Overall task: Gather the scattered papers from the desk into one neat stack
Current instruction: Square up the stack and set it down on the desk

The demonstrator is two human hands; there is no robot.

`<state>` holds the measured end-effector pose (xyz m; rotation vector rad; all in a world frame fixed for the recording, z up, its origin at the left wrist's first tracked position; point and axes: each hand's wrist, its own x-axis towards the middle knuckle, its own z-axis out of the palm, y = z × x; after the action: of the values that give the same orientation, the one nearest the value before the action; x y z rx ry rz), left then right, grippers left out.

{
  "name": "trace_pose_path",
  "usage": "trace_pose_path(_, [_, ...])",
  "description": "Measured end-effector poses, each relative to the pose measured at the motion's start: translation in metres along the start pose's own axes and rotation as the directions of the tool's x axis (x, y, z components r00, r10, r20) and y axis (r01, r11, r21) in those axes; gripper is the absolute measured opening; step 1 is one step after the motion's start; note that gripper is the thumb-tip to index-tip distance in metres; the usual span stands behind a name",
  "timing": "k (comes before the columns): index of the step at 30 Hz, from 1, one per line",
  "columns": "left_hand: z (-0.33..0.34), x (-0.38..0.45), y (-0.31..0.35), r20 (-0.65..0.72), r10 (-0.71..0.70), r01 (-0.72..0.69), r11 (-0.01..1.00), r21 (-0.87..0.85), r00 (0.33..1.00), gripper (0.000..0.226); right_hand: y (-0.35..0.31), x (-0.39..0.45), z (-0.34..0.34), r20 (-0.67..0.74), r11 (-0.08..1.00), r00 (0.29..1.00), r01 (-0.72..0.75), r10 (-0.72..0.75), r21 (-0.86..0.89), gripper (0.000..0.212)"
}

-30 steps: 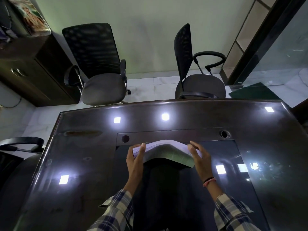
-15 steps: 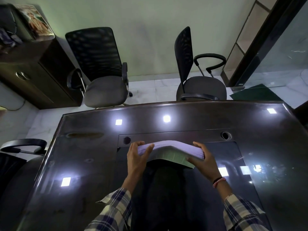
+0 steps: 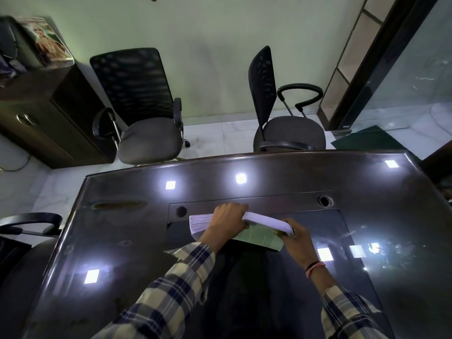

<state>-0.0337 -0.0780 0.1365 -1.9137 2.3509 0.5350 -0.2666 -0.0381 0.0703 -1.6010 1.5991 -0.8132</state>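
Both hands grip one paper stack (image 3: 266, 220) at mid-tabletop (image 3: 367, 187) | left hand (image 3: 227, 222) fingers closed over top, right hand (image 3: 297, 237) clamping right end | advice: tap edges flush, tuck protruding green sheet (image 3: 259, 237).

- Left hand (image 3: 227, 225): reaches in from the lower left, back of the hand up, fingers (image 3: 234, 207) curled over the far top edge of the stack of papers (image 3: 266, 220), thumb tucked beneath the near side. Closed in a grasp around the stack near its middle.
- Left forearm: covered by a plaid sleeve (image 3: 178, 285), angled diagonally up toward the stack.
- Right hand (image 3: 297, 237): clamps the stack's right end, thumb on top, fingers underneath and hidden.
- Right wrist: carries a band (image 3: 315, 266); a plaid cuff sits below it.
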Motion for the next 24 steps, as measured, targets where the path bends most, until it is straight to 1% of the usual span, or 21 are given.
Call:
trace_pose_path(4, [-0.004,0.020,0.014,0.148,-0.015,0.002,0.996,0.086,0.989,0.049,0.002,0.004,-0.006,-0.016,1.000,1.000,0.003,-0.003,0.003,0.031])
trace_pose_path(7, [0.002,0.023,0.019,0.224,-0.022,-0.012,0.989,0.149,0.974,0.047,0.004,0.002,-0.004,-0.009,1.000,1.000,0.012,-0.013,-0.010,0.036])
trace_pose_path(9, [0.004,0.022,0.019,0.224,-0.011,-0.025,0.987,0.156,0.974,0.042,0.004,0.002,-0.004,-0.011,1.000,1.000,0.007,-0.007,0.025,0.048])
trace_pose_path(12, [-0.005,0.016,0.013,0.190,-0.007,-0.011,0.995,0.096,0.982,0.038,0.004,0.004,-0.007,-0.034,0.996,0.999,0.036,-0.034,0.082,0.052])
trace_pose_path(13, [-0.009,0.013,0.009,0.163,-0.021,0.011,0.998,0.059,0.986,0.036,0.005,0.004,-0.009,-0.054,0.993,0.998,0.024,-0.018,0.118,0.053])
trace_pose_path(14, [-0.012,0.009,0.003,0.135,-0.037,0.037,0.999,0.003,0.990,0.034,0.008,0.005,-0.013,-0.079,0.986,0.996,-0.023,0.036,0.163,0.058])
trace_pose_path(16, [-0.021,0.000,-0.013,0.069,-0.067,0.077,0.983,-0.164,0.995,0.030,0.015,0.006,-0.018,-0.084,0.927,0.967,-0.202,0.240,0.317,0.087])
trace_pose_path(17, [-0.024,-0.003,-0.023,0.039,-0.081,0.089,0.955,-0.285,0.996,0.026,0.016,0.006,-0.020,-0.049,0.868,0.943,-0.282,0.329,0.409,0.098])
trace_pose_path(18, [-0.023,-0.005,-0.033,0.040,-0.108,0.115,0.904,-0.413,0.993,0.023,0.013,0.007,-0.020,0.006,0.805,0.934,-0.312,0.358,0.504,0.101])
trace_pose_path(19, [-0.024,-0.009,-0.040,0.056,-0.133,0.142,0.837,-0.529,0.990,0.028,0.009,0.008,-0.020,0.074,0.745,0.947,-0.294,0.314,0.599,0.096])
trace_pose_path(20, [-0.022,-0.011,-0.046,0.082,-0.153,0.170,0.755,-0.634,0.985,0.039,0.003,0.011,-0.018,0.141,0.711,0.964,-0.261,0.223,0.653,0.085])
trace_pose_path(22, [-0.019,-0.019,-0.052,0.131,-0.173,0.209,0.586,-0.783,0.976,0.057,-0.015,0.019,-0.016,0.238,0.707,0.970,-0.202,0.050,0.677,0.060])
trace_pose_path(23, [-0.016,-0.022,-0.053,0.148,-0.174,0.219,0.520,-0.825,0.973,0.059,-0.025,0.023,-0.014,0.258,0.705,0.966,-0.194,0.017,0.682,0.052])
trace_pose_path(24, [-0.014,-0.026,-0.053,0.154,-0.172,0.217,0.462,-0.860,0.973,0.053,-0.032,0.027,-0.012,0.242,0.707,0.970,-0.187,0.023,0.682,0.047])
